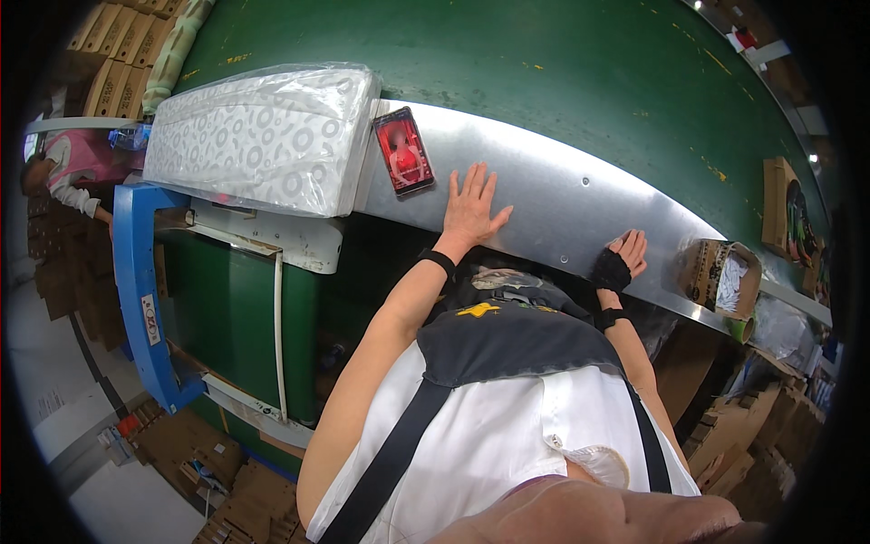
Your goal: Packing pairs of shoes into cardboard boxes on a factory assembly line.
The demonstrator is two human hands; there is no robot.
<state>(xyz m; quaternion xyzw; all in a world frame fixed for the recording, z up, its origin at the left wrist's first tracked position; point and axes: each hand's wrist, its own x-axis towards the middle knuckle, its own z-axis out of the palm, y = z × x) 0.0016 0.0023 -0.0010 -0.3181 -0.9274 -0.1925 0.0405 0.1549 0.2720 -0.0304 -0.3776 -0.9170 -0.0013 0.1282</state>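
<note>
My left hand (473,207) lies flat, fingers spread, on the shiny metal ledge (553,195) along the green conveyor belt (562,72). It holds nothing. Just left of it a phone with a red lit screen (404,150) rests on the ledge. My right hand (620,261), in a black fingerless glove, rests on the ledge's near edge with fingers slightly apart and empty. A large white patterned pack wrapped in clear plastic (263,136) lies on the belt at the left, beyond the phone.
A small open cardboard box with white paper (725,276) sits on the ledge to the right. A blue machine frame (136,290) stands at left. Stacked flat cartons (118,54) lie beyond. Another person in pink (77,168) works at far left. Cardboard piles (761,435) crowd the right.
</note>
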